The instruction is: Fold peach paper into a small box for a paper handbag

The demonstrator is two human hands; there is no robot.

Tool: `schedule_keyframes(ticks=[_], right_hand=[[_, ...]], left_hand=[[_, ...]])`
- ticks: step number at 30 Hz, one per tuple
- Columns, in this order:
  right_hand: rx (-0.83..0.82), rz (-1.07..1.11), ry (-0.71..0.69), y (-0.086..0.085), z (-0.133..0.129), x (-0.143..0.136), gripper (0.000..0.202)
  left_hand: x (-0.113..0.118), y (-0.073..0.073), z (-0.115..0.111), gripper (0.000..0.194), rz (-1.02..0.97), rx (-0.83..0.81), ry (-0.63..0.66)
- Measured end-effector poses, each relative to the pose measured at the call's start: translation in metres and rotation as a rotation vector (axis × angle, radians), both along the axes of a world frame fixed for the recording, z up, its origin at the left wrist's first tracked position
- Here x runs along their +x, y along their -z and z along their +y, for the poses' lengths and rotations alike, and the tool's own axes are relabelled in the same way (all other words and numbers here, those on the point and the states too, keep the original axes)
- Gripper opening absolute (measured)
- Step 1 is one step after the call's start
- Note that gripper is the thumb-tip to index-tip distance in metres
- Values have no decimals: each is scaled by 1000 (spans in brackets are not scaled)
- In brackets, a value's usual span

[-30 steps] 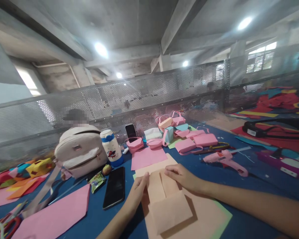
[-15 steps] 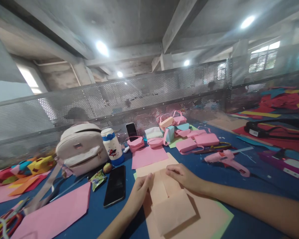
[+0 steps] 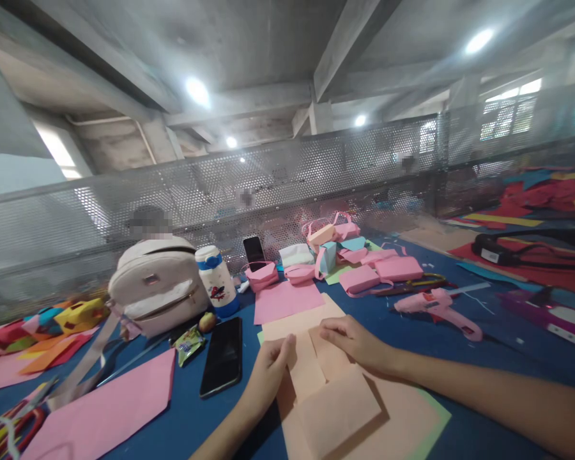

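A folded piece of peach paper lies in front of me, its lower flap standing up a little and casting a shadow. My left hand is closed on its left edge, thumb on top and the other fingers mostly hidden. At the upper right edge, my right hand has its fingers curled in and grips the same piece. Beneath it are a larger peach sheet and a green sheet, whose edge sticks out at the right. A pink sheet lies just beyond.
Left of my hands are a black phone, a snack packet, a bottle and a backpack. A pink glue gun rests to the right. Small pink paper bags stand at the back. Scissors lie lower left.
The lower flap of the folded peach paper has shifted slightly to the right and down. Both hands keep nearly the same place and hold.
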State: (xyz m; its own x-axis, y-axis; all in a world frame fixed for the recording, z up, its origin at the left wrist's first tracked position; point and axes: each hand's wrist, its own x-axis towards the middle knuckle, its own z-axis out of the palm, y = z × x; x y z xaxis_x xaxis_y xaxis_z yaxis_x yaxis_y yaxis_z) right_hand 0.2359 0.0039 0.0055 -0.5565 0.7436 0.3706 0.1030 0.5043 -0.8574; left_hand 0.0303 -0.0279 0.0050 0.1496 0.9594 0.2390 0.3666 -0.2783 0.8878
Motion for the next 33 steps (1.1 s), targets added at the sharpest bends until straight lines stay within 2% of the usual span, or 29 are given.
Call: schedule_keyframes(ticks=[6,14,24,33], right_hand=[[-43,-5,-2,-1,-2,0,52],[-15,-30,0,-1,-1,0,51],[-25,-5,43,-3,0,0,52],[-181,74,44,-2,-1,-2,45]], left_hand=[[-2,2,-1,68,24,11,-10],[-3,3,0,69,27,16,-12],[-1,-4,-1,66,-48,-14,-31],[-5,6,3,61,-96,-73,57]])
